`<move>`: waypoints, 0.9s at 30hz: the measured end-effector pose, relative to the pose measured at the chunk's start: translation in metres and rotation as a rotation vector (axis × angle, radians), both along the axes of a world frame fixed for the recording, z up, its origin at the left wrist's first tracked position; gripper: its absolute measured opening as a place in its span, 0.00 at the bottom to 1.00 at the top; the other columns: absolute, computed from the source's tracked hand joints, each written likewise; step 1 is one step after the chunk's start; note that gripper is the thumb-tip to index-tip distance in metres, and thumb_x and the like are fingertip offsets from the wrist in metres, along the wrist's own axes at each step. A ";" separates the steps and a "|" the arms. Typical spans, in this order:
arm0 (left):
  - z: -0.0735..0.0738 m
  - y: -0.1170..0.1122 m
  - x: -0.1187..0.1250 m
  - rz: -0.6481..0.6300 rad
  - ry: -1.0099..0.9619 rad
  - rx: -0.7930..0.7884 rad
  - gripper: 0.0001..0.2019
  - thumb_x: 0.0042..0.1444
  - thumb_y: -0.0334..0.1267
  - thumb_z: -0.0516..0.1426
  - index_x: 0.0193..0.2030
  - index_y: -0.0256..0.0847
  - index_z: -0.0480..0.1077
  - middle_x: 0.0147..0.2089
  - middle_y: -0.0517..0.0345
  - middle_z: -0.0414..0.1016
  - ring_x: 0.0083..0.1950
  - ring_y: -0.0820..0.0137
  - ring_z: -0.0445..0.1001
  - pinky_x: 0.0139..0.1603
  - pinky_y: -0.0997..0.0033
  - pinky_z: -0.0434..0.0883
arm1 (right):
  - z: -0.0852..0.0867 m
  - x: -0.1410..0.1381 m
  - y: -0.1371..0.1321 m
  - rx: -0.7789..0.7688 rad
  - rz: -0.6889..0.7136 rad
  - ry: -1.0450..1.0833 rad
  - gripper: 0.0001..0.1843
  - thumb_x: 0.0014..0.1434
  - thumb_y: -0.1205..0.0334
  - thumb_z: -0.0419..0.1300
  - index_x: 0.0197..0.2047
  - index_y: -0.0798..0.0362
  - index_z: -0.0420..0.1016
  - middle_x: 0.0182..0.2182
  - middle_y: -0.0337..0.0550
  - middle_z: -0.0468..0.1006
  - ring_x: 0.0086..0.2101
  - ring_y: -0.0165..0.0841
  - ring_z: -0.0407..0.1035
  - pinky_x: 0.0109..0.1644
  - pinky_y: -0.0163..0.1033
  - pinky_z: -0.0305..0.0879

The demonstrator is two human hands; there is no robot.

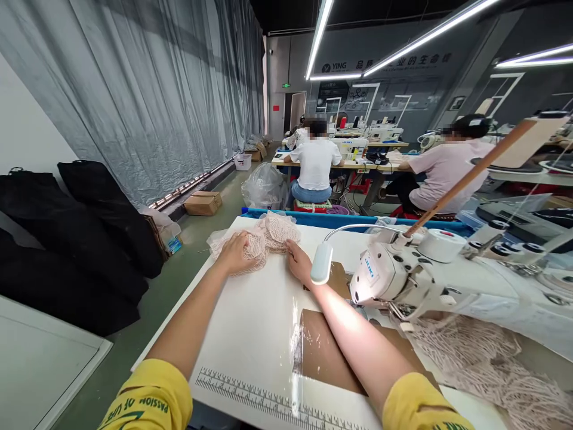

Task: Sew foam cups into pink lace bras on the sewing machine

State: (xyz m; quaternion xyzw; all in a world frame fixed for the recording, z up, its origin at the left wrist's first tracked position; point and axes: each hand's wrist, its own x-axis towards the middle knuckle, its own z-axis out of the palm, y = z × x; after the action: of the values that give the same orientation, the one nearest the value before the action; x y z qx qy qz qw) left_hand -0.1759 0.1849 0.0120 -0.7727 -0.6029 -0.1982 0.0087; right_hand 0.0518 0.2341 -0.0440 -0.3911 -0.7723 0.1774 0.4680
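Note:
A bunched piece of pale pink lace fabric (278,232) lies at the far left end of the white sewing table (242,334). My left hand (234,253) is closed over the left part of the lace, its fingers curled into the folds. At the right edge of the bundle, my right hand (297,260) pinches the lace between thumb and fingers; some fingertips are hidden. Right of my right forearm stands a white JUKI sewing machine (380,272), with a small lit lamp (322,263) on a bent neck beside it.
More pink lace (483,352) is heaped right of the machine. Brown sheets (326,346) lie under my right forearm, and a printed ruler (268,401) runs along the near table edge. Two people work ahead. Black-covered items (107,215) and a cardboard box (203,203) stand left.

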 end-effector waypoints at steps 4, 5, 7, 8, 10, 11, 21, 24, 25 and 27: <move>-0.001 -0.005 -0.004 -0.006 -0.083 -0.001 0.42 0.42 0.48 0.66 0.61 0.36 0.56 0.68 0.42 0.55 0.68 0.46 0.52 0.65 0.49 0.56 | -0.010 0.022 -0.021 -0.113 -0.102 -0.217 0.14 0.67 0.60 0.51 0.52 0.54 0.70 0.49 0.51 0.73 0.49 0.40 0.68 0.51 0.49 0.68; 0.003 -0.008 -0.003 -0.010 -0.105 0.010 0.41 0.44 0.48 0.66 0.62 0.35 0.55 0.68 0.41 0.54 0.69 0.46 0.51 0.66 0.48 0.55 | -0.009 0.026 -0.027 -0.140 -0.125 -0.270 0.15 0.67 0.60 0.50 0.52 0.55 0.70 0.47 0.52 0.74 0.48 0.40 0.69 0.49 0.48 0.68; 0.010 -0.019 0.008 -0.012 -0.148 0.050 0.35 0.50 0.45 0.63 0.62 0.32 0.56 0.67 0.39 0.56 0.69 0.47 0.51 0.67 0.47 0.54 | -0.005 0.032 -0.038 -0.193 -0.168 -0.373 0.15 0.67 0.60 0.50 0.51 0.56 0.70 0.45 0.52 0.75 0.45 0.40 0.70 0.46 0.47 0.70; 0.012 -0.029 0.020 -0.016 -0.164 0.069 0.31 0.53 0.43 0.61 0.60 0.32 0.58 0.66 0.39 0.58 0.68 0.48 0.53 0.67 0.47 0.54 | -0.003 0.033 -0.044 -0.217 -0.184 -0.423 0.15 0.66 0.59 0.52 0.51 0.55 0.70 0.45 0.51 0.74 0.44 0.39 0.70 0.45 0.47 0.70; 0.013 -0.057 0.057 -0.085 -0.196 0.082 0.22 0.56 0.41 0.58 0.56 0.34 0.64 0.62 0.42 0.64 0.65 0.54 0.60 0.66 0.51 0.58 | 0.000 0.034 -0.054 -0.257 -0.198 -0.518 0.16 0.64 0.56 0.56 0.53 0.54 0.69 0.49 0.47 0.73 0.44 0.36 0.70 0.46 0.47 0.70; 0.011 -0.075 0.081 -0.170 -0.209 0.067 0.18 0.58 0.41 0.57 0.53 0.38 0.66 0.59 0.47 0.67 0.62 0.59 0.64 0.65 0.56 0.61 | 0.001 0.034 -0.057 -0.269 -0.197 -0.560 0.17 0.64 0.56 0.57 0.53 0.53 0.69 0.51 0.47 0.72 0.45 0.36 0.70 0.47 0.47 0.70; -0.006 -0.257 0.265 -0.801 -0.645 -0.132 0.17 0.56 0.32 0.52 0.53 0.38 0.64 0.55 0.44 0.70 0.59 0.57 0.65 0.65 0.47 0.56 | 0.005 0.054 -0.077 -0.212 -0.175 -0.755 0.15 0.64 0.59 0.56 0.53 0.55 0.69 0.49 0.47 0.72 0.45 0.37 0.70 0.47 0.47 0.70; 0.007 -0.281 0.270 -0.842 -0.728 -0.218 0.13 0.55 0.29 0.53 0.48 0.36 0.65 0.49 0.43 0.72 0.54 0.61 0.69 0.61 0.55 0.64 | 0.005 0.062 -0.085 -0.169 -0.166 -0.765 0.14 0.63 0.70 0.51 0.50 0.56 0.70 0.47 0.49 0.74 0.44 0.39 0.71 0.44 0.43 0.69; 0.010 -0.288 0.272 -0.819 -0.757 -0.256 0.12 0.55 0.28 0.53 0.46 0.37 0.65 0.49 0.43 0.72 0.53 0.62 0.70 0.59 0.58 0.66 | 0.005 0.063 -0.087 -0.158 -0.162 -0.768 0.15 0.62 0.72 0.50 0.50 0.56 0.70 0.46 0.51 0.74 0.44 0.39 0.71 0.43 0.42 0.68; 0.014 -0.302 0.278 -0.749 -0.843 -0.348 0.08 0.56 0.28 0.52 0.42 0.38 0.66 0.47 0.45 0.73 0.51 0.64 0.72 0.53 0.65 0.70 | 0.005 0.065 -0.090 -0.141 -0.154 -0.773 0.17 0.60 0.74 0.49 0.50 0.56 0.70 0.46 0.52 0.74 0.44 0.40 0.71 0.43 0.41 0.67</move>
State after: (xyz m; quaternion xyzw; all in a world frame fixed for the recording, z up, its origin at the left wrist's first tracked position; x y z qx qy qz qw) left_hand 0.1017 -0.1170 0.0258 -0.7776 -0.2639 -0.3761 -0.4292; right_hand 0.1169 0.1443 -0.0388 -0.5168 -0.8460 0.0340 0.1270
